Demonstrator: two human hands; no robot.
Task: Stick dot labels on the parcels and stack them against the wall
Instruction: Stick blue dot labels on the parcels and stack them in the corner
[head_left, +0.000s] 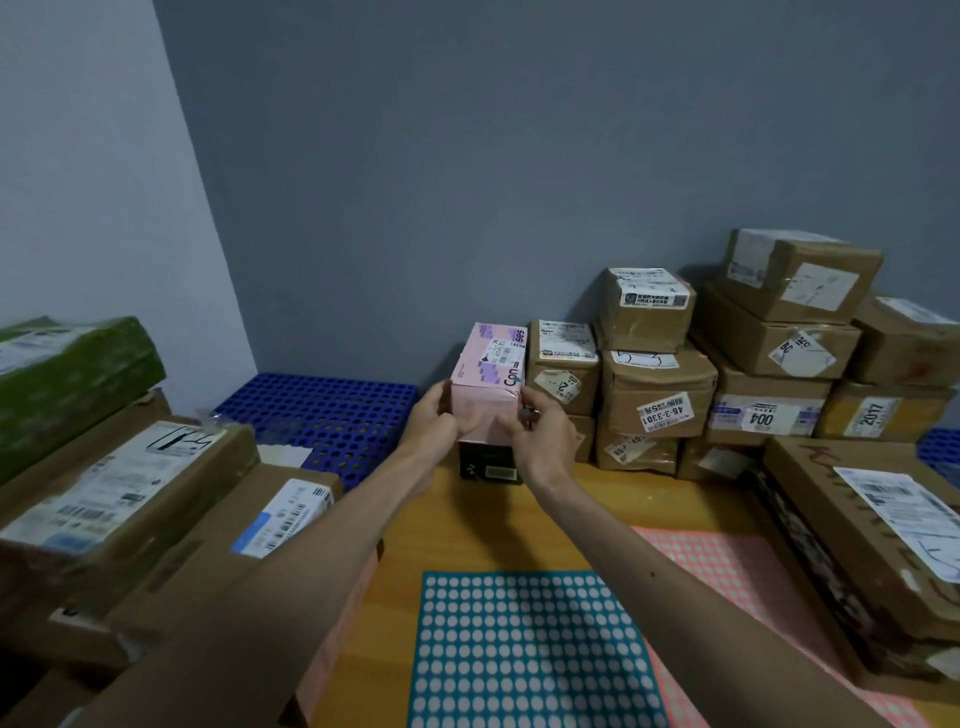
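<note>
Pink parcel held btwn left hand, right hand (atop black box).

— What are you holding?
— I'm gripping a pink box at its near end. My left hand is clasping its left side and my right hand is pinching its right edge. It's sitting on a black box, just beside brown parcels stacked against the grey wall.
— And nearer you?
— A teal dot sheet is lying between my arms, overlapping a pink sheet on its right. A blue pallet is lying left of the boxes.
</note>
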